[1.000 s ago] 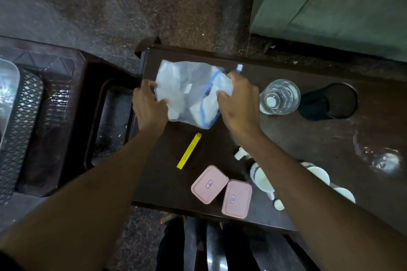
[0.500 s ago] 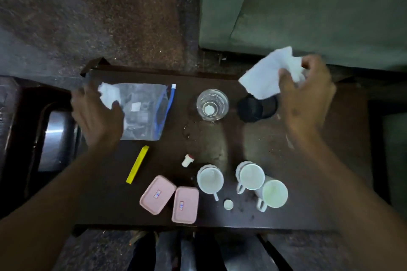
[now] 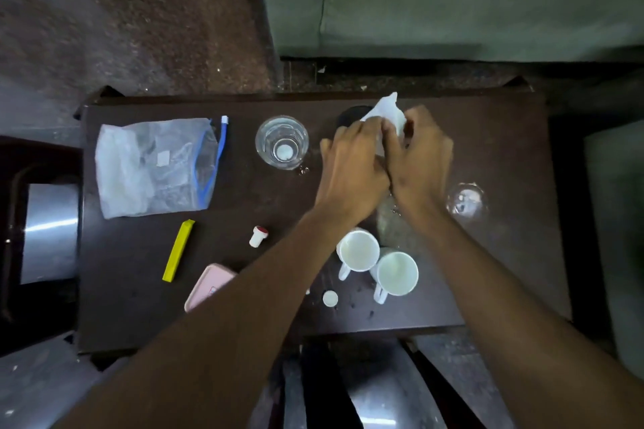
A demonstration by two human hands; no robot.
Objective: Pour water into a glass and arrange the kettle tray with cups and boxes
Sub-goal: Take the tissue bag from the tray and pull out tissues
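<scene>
Both hands meet over the far side of the table (image 3: 505,254) as I watch — the left hand (image 3: 352,164) and right hand (image 3: 420,164), fingers curled, pinch a white tissue (image 3: 388,111) between them, forearms stretched forward. Just left stands the glass (image 3: 282,142) holding water; two white cups (image 3: 376,263) sit nearer, a pink box (image 3: 209,286) half hidden under the left forearm.

No text, brand or number can be read. A small white label on the clear zip-top plastic bag (image 3: 153,167) at the left of the frame and a small mark on the pink rectangular plastic box lid (image 3: 208,286) at lower centre are both too blurred to read.
</scene>
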